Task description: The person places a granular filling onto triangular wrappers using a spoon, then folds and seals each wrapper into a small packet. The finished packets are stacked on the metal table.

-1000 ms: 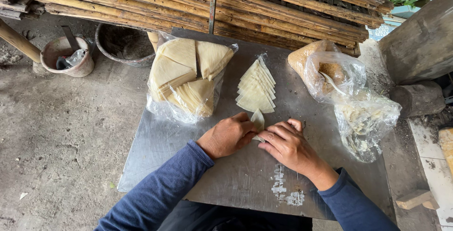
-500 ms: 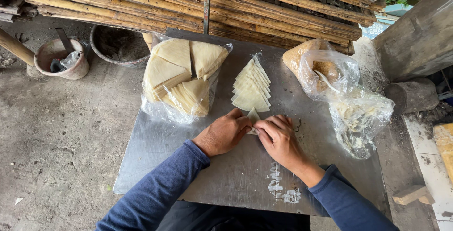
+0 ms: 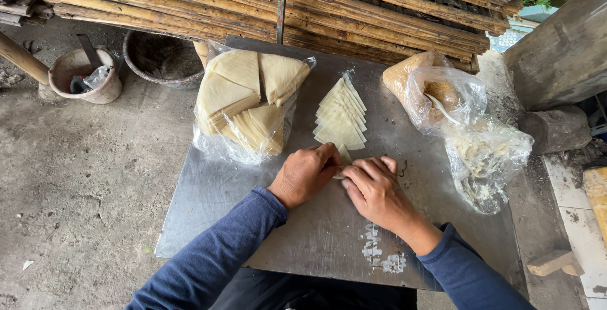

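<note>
Head view: in the middle of the frame both hands meet on a flat grey sheet-metal tabletop [image 3: 253, 221]. The left hand [image 3: 305, 174], in a dark blue sleeve, lies knuckles-up with its fingers curled down onto a small pale folded pastry wrapper [image 3: 343, 154], only a corner of which shows above the fingers. The right hand [image 3: 375, 190], also in a blue sleeve, touches the left at the fingertips and presses on the same wrapper with bent fingers; both hands are narrowed around it, pinching it against the metal.

Just above the hands, at centre, a fanned row of pale triangular folded wrappers [image 3: 341, 112] lies on the tabletop, its lowest piece just beside the one being held. To the left of that row, upper centre-left, a clear plastic bag of stacked cream-coloured wrapper sheets cut in wedges [image 3: 243, 104] rests on the metal.

At right, a clear plastic bag of brown crumbly filling with a white spoon in it [image 3: 439, 95] stands near the table's upper right corner, and below it a second clear bag of pale shredded filling [image 3: 484, 158] sits touching it.

In the upper left of the frame, on the concrete floor, stand a small grimy pot [image 3: 85, 76] and a dark round basin [image 3: 161, 60]. Across the top runs a stack of bamboo poles [image 3: 379, 0]
</note>
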